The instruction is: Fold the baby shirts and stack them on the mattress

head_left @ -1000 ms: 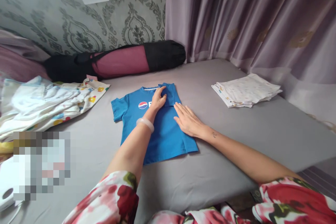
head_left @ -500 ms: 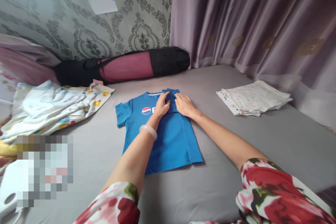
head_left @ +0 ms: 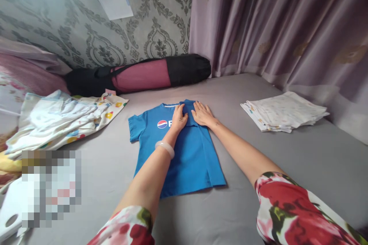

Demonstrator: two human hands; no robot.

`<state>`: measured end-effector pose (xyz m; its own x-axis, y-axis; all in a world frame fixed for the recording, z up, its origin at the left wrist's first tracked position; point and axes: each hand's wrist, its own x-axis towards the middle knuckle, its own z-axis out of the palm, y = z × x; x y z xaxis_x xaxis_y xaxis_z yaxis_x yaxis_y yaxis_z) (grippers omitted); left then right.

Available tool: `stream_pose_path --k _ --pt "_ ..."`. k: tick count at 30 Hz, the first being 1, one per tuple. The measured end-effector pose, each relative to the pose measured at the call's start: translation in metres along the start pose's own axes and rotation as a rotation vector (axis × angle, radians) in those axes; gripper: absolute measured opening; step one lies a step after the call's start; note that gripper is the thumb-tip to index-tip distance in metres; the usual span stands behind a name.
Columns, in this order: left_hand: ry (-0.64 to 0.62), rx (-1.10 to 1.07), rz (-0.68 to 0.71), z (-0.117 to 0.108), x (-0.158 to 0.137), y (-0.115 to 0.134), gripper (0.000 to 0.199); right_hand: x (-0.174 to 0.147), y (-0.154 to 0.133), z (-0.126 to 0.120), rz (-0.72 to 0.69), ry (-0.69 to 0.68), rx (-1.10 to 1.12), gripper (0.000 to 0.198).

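Note:
A blue T-shirt with a round red, white and blue logo lies front up on the grey bed sheet. Its right side is folded inward, with that sleeve laid over the chest near the collar. My left hand rests on the folded sleeve beside the collar, its fingers stretched out and covering part of the printed lettering. Flat on the shirt's folded right edge near the shoulder lies my right hand, fingers extended. A pale bangle circles my left wrist.
Folded white patterned cloths lie in a stack on the right. Loose white and printed cloths lie on the left. A black and maroon long bag stretches along the wall. A white object sits at the lower left, partly pixelated.
The camera view has shifted slightly. My left hand has moved a little on the folded sleeve, while my right hand stays by the shoulder and lies flatter.

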<state>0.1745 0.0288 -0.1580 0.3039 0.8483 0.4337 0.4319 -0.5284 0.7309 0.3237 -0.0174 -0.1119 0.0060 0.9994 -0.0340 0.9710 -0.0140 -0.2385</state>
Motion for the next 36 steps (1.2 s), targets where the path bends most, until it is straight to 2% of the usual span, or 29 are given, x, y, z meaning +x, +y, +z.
stream_pose_path --k 4,8,12,16,19,22,26,31,33,35,36 --pt "-0.005 0.023 0.013 0.002 0.002 0.001 0.05 -0.002 -0.013 -0.001 0.008 0.035 0.044 0.061" --pt "-0.005 0.008 0.005 0.002 0.003 0.0 0.05 -0.005 -0.024 0.011 0.015 0.084 0.034 0.06" --pt "-0.021 -0.004 0.006 0.002 0.004 -0.003 0.051 -0.002 -0.025 0.018 0.028 0.121 0.044 0.059" --pt "-0.026 0.01 0.017 0.001 0.004 -0.003 0.052 -0.004 -0.021 0.012 0.025 0.135 0.136 0.058" --pt "-0.024 0.035 0.032 0.001 0.004 -0.002 0.051 -0.027 -0.016 0.003 -0.022 0.136 0.179 0.059" --pt "-0.023 0.035 0.054 0.002 0.003 -0.002 0.051 -0.07 -0.014 0.0 -0.143 0.092 0.136 0.06" --pt "-0.021 0.026 0.064 0.004 0.003 -0.005 0.051 -0.121 -0.021 0.007 -0.264 0.042 0.058 0.063" --pt "-0.044 0.038 0.049 0.003 0.003 -0.005 0.052 -0.134 -0.024 0.009 -0.296 0.078 0.129 0.059" --pt "-0.052 0.042 0.049 0.003 0.004 -0.005 0.052 -0.137 -0.019 0.0 -0.242 0.168 0.25 0.054" --pt "-0.052 0.04 0.054 0.003 0.004 -0.005 0.052 -0.146 -0.011 -0.013 -0.082 0.225 0.36 0.045" --pt "-0.047 0.037 0.058 0.003 0.004 -0.006 0.052 -0.154 -0.007 -0.02 0.016 0.202 0.397 0.041"
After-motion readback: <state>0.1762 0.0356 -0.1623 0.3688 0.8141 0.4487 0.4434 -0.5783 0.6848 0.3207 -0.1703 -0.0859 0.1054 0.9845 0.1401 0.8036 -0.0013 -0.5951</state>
